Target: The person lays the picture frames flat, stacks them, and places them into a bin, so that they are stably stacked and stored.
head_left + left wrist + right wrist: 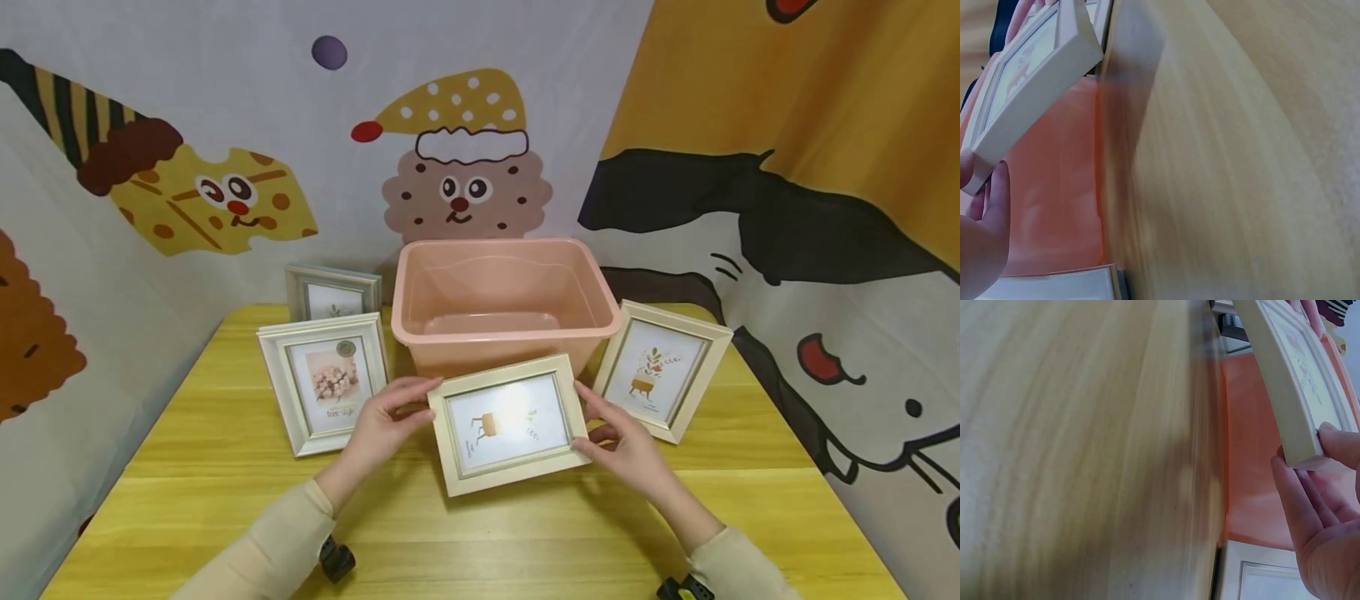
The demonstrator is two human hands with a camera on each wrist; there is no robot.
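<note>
A cream picture frame [510, 425] is held sideways between both hands, above the table and in front of the pink bin. Its print shows a brown pot on legs with a plant, and glare whitens the middle. My left hand [382, 421] pinches the frame's left end between thumb and fingers. At the opposite end, my right hand [618, 437] grips the edge, thumb on the front and fingers behind, as the right wrist view shows with the frame [1291, 394] tilted. The left wrist view shows the left hand [985, 231] at a lower corner.
Behind stands the pink bin [502, 337]. A white frame [300, 417] with a flower print and a greyish frame [296, 296] behind it stand left. Another cream frame [678, 425] leans by the bin's right side. All are on the wooden table [487, 550], before a cartoon-printed curtain [247, 67].
</note>
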